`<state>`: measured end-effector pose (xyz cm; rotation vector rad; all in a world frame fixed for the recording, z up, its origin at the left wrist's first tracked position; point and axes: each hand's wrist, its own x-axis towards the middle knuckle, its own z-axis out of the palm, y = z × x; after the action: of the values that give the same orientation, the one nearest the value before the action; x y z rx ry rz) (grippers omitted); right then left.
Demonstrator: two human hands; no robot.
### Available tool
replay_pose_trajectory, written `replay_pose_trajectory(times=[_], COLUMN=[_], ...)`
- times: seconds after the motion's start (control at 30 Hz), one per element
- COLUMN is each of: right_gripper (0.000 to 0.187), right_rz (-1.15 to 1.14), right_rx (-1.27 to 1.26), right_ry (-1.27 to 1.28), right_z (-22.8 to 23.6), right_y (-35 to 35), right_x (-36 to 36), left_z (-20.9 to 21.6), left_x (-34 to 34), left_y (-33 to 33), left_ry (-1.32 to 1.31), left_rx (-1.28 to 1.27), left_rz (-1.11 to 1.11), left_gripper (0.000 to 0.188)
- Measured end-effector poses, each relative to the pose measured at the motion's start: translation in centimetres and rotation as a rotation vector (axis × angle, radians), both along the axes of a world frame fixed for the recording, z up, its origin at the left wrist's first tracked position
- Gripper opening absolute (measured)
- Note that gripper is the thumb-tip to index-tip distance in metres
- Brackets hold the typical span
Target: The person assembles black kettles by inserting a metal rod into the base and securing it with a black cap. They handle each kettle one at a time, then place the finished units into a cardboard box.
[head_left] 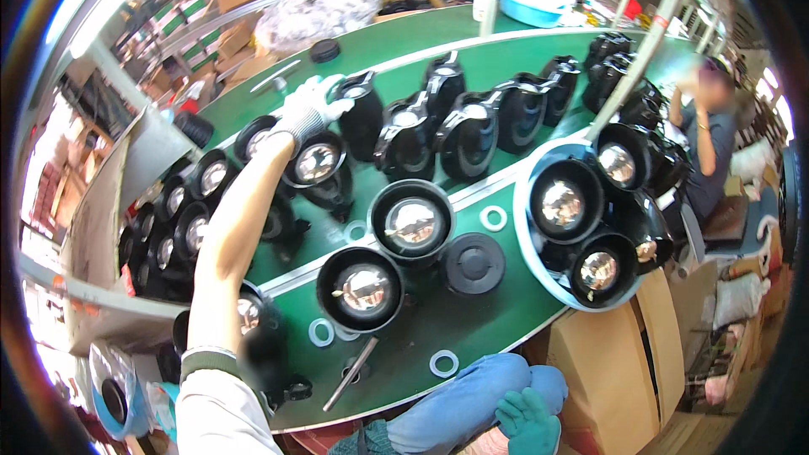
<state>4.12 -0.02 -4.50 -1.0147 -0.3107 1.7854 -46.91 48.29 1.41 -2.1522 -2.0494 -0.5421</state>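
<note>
My left hand, in a pale knit glove, reaches across the green table. Its fingers close on the upper left edge of a black jug-shaped body at the left end of a standing row. Just below my wrist sits a black round cup with a shiny metal inside. Low in the view, my right hand wears a green glove and rests by my blue-clad knee, fingers apart, holding nothing. In front of me are two more black cups with shiny insides, and a black round lid.
A light blue basin at right holds several black cups. Pale rings and a metal rod lie on the green tabletop. More black cups crowd the left side. A cardboard box stands at lower right; another person sits beyond.
</note>
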Motion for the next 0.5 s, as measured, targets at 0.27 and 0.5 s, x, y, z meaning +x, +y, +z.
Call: replay_pose_trajectory(times=[0.27, 0.5], right_gripper=[0.059, 0.054], right_rz=[0.134, 0.163], right_rx=[0.212, 0.517], right_ry=[-0.189, -0.827], right_z=[-3.4, 3.9], right_y=[0.4, -0.1], right_x=[-1.8, -3.3], left_z=[-2.5, 6.4], left_x=[-0.3, 2.3], left_y=[-18.3, -22.0], left_ry=[0.477, 0.223], left_rx=[0.043, 0.305], left_rz=[-0.086, -0.151], left_gripper=[0.05, 0.042])
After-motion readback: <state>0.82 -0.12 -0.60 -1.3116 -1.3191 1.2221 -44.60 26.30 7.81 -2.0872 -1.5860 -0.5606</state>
